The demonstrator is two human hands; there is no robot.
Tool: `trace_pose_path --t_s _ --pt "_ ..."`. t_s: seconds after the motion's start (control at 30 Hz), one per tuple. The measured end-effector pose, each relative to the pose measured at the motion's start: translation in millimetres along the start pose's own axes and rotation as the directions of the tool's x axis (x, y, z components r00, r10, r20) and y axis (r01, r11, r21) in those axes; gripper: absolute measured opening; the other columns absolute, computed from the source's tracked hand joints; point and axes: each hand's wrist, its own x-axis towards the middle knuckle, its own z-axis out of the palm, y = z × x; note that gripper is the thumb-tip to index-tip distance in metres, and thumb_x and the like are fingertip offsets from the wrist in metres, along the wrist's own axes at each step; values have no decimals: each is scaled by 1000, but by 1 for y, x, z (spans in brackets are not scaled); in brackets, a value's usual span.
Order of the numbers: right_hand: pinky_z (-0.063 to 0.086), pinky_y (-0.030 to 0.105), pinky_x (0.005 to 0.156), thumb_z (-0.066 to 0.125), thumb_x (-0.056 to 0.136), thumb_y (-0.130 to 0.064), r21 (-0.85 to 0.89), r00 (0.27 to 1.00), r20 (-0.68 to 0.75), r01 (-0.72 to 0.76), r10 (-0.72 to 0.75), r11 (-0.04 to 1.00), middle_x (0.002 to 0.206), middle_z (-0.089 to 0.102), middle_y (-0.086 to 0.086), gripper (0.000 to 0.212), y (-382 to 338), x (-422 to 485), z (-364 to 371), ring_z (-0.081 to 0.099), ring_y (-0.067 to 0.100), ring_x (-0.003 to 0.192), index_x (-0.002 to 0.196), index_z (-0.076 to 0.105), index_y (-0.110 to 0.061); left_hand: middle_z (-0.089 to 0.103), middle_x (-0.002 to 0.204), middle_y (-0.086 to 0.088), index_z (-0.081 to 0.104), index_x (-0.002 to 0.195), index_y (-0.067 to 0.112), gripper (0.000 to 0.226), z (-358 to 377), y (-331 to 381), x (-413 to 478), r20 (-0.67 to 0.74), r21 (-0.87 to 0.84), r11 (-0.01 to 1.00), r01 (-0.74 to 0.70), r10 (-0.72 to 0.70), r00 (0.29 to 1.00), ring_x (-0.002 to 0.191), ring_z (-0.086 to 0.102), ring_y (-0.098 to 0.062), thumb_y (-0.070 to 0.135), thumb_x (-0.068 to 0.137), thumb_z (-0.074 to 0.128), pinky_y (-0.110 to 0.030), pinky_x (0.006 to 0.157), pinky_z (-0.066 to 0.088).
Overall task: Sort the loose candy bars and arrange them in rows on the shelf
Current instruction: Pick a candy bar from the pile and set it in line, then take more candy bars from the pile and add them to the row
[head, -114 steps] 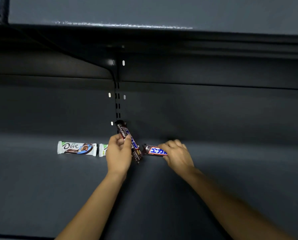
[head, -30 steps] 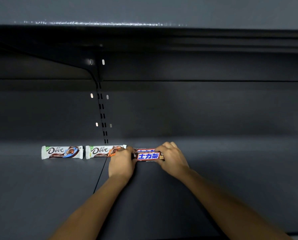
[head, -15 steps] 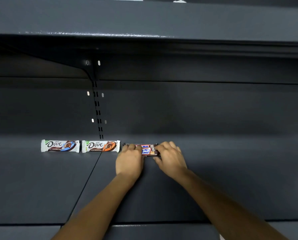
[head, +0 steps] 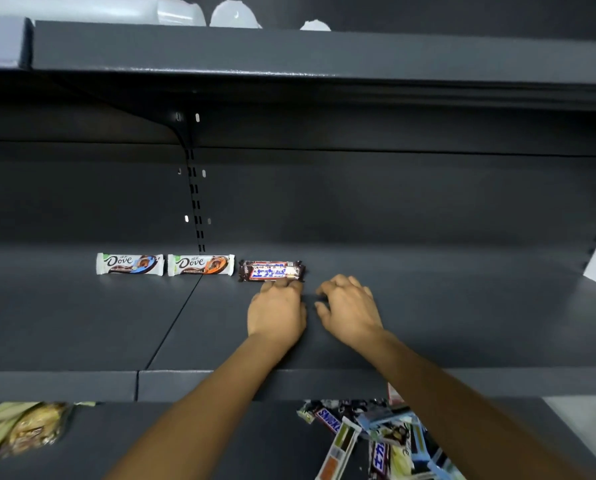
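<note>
I'm working from a single wide-angle view, worn on the head. It faces straight into a dark shelving bay and tilts a little downward. The middle shelf (head: 445,323) fills the centre, and its back panel (head: 393,202) stands ahead. The upper shelf (head: 324,53) runs across the top, its front edge slanting down to the right. The lower shelf (head: 185,445) shows along the bottom. The camera sits close: both forearms enter from below, and the left hand (head: 277,311) and right hand (head: 350,311) lie mid-frame.
</note>
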Motion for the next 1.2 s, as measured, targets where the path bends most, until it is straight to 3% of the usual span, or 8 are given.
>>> trace_pose_path --t_s 0.27,0.4,0.53,0.63,0.73,0.87,1.07,1.2 --pt "36 35 92 53 89 -27 132 972 -197 -102 127 986 116 57 3 27 -8 -87 -32 47 23 112 114 61 -19 56 125 -1 53 128 23 38 -30 20 -74 -177 -230 971 -63 22 984 116 50 -23 27 91 52 -34 89 43" --pt "47 38 82 60 82 -18 248 935 -306 -103 179 963 97 63 6 18 1 -141 -31 56 28 93 98 67 -14 65 105 -3 63 114 18 29 -20 33 -119 -276 -329 921 -209 118 954 96 61 -24 17 85 60 -35 78 48" --pt "41 26 69 64 82 -11 293 905 -325 -178 273 939 89 66 7 10 17 -190 -28 59 24 82 90 69 -12 69 89 1 66 100 19 20 5 44 -150 -301 -365 871 -328 223 927 73 66 -20 15 81 60 -30 58 54" --pt "40 23 68 65 83 -8 364 865 -348 -231 362 902 89 67 4 10 40 -219 -17 60 19 77 90 69 -12 70 87 2 69 99 20 22 26 56 -165 -266 -387 846 -368 280 922 66 65 -15 11 79 67 -23 55 50" --pt "44 25 64 63 84 -5 406 839 -318 -301 442 863 87 67 2 10 69 -238 1 59 15 73 88 69 -12 70 90 3 69 99 20 23 53 70 -168 -192 -407 842 -354 300 934 67 66 -16 10 78 68 -23 55 50" --pt "44 25 62 64 82 -1 386 849 -240 -363 472 848 81 66 7 10 112 -252 30 60 24 70 84 70 -8 70 90 0 68 101 19 22 98 90 -160 -84 -425 852 -305 298 951 71 66 -19 12 80 68 -25 56 49" --pt "44 25 69 66 80 -1 330 888 -36 -424 459 844 89 68 8 14 172 -256 87 62 28 83 90 72 -10 68 91 -6 69 97 14 15 169 113 -142 71 -425 885 -192 244 967 82 64 -26 15 82 67 -33 61 52" --pt "49 34 77 63 85 -9 250 897 127 -441 423 862 99 66 11 17 199 -252 129 60 31 92 100 70 -11 67 95 -12 69 103 13 19 215 119 -129 182 -352 928 -121 195 964 85 63 -30 19 86 63 -35 64 52"
